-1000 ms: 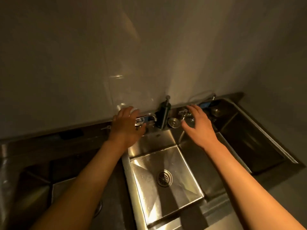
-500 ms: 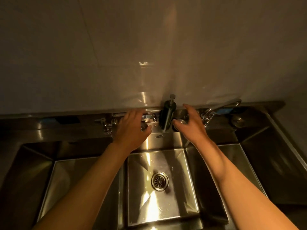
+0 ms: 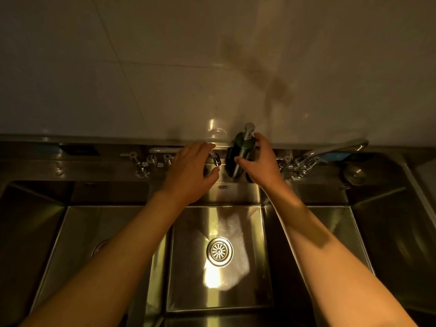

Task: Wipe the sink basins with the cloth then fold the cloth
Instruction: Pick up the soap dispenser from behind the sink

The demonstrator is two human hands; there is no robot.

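Observation:
A steel sink with three basins fills the lower view: the left basin [image 3: 77, 232], the middle basin [image 3: 188, 267] with a round drain [image 3: 219, 251], and the right basin [image 3: 389, 232]. My left hand [image 3: 188, 171] is at the back ledge with fingers and thumb curled round a short faucet spout [image 3: 216, 159]. Just to its right, my right hand [image 3: 262, 161] wraps a dark soap dispenser bottle [image 3: 236, 149], thumb on its front and fingers behind near the pump. No cloth is in view.
A long-spouted tap [image 3: 335, 149] stands on the ledge at the right, with a round metal knob [image 3: 354, 172] beyond it. Tap valves [image 3: 141, 164] sit on the left of the ledge. A tiled wall [image 3: 212, 67] rises directly behind.
My right hand has moved left from the right tap fittings onto the soap dispenser. My left hand has stayed at the faucet spout. The view has swung to face the sink squarely.

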